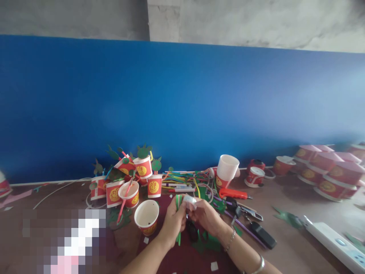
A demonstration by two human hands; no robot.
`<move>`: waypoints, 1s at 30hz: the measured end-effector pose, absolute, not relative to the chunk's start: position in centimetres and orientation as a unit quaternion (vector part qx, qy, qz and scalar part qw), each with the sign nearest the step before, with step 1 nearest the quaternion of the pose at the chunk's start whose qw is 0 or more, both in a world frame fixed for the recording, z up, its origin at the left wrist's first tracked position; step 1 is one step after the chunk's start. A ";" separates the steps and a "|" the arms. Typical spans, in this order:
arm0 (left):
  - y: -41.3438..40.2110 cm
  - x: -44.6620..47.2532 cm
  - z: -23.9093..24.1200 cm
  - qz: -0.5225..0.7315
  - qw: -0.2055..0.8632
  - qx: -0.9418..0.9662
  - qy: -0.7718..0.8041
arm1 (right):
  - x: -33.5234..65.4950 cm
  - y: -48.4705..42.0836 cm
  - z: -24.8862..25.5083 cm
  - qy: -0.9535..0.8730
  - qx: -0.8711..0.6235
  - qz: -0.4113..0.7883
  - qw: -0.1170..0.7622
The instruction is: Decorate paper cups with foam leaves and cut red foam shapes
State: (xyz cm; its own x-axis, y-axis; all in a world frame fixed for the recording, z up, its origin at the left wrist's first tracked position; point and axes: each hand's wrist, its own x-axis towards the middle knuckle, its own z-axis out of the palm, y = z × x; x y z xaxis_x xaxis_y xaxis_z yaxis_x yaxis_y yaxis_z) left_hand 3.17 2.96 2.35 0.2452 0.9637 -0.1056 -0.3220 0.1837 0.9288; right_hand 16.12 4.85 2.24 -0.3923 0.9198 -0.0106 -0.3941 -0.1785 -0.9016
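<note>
Several green-topped left cups [154,186] look done, near cup [146,217] isn't; left hand [174,217] pinches green strips [178,200], right hand [207,217] white piece [188,200].

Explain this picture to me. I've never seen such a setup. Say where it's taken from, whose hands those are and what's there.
There is no machine here. A camera worn on a person's head looks forward and down, so the two bare hands belong to the wearer.

The left hand holds thin green strips. The right hand meets it at a small whitish piece, too unclear to name.

On the brown table are red cups with green cut-outs, a stack of cups, an orange tool, a black key fob and a power strip. Behind stands a blue panel.
</note>
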 end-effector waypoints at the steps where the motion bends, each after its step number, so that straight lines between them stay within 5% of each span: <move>1: 3.0 3.1 2.4 0.476 0.668 0.419 0.389 | 16.2 4.8 2.2 -0.448 -0.302 0.705 0.461; 8: 3.1 2.9 2.7 0.562 0.507 0.532 0.380 | 16.2 4.9 1.9 -0.488 -0.352 0.638 0.481; 19: 2.9 3.1 2.5 0.483 0.649 0.448 0.381 | 16.6 5.2 1.9 -0.438 -0.294 0.707 0.470; 25: 3.3 2.5 2.1 0.537 0.455 0.596 0.386 | 16.5 5.1 2.0 -0.491 -0.333 0.643 0.484; 30: 3.0 2.3 1.9 0.506 0.392 0.658 0.396 | 16.5 5.1 1.7 -0.485 -0.330 0.660 0.469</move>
